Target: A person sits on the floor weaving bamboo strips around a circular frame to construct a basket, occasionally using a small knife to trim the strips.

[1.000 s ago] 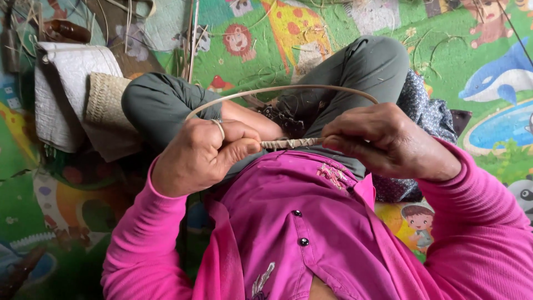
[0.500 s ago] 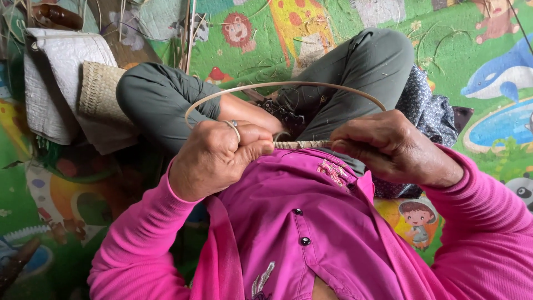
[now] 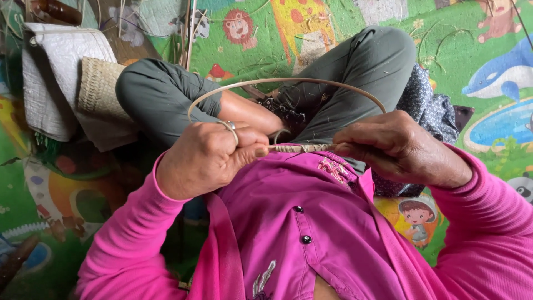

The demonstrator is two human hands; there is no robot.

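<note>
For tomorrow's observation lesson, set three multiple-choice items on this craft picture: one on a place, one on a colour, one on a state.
1. Where is the woven basket?
A. beside the left knee
B. on the lap
C. in the right hand

2. What colour are the sleeves?
A. blue
B. pink
C. white

3. How is the cane hoop held?
A. lying loose
B. in one hand
C. in both hands

Key: A, it stands by the knee; B, both sleeves are pink; C, left hand and right hand grip its wrapped joint.

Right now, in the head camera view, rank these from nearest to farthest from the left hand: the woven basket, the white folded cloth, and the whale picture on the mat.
1. Woven basket, upper left of the left hand.
2. White folded cloth, behind the basket.
3. Whale picture, far right.
</note>
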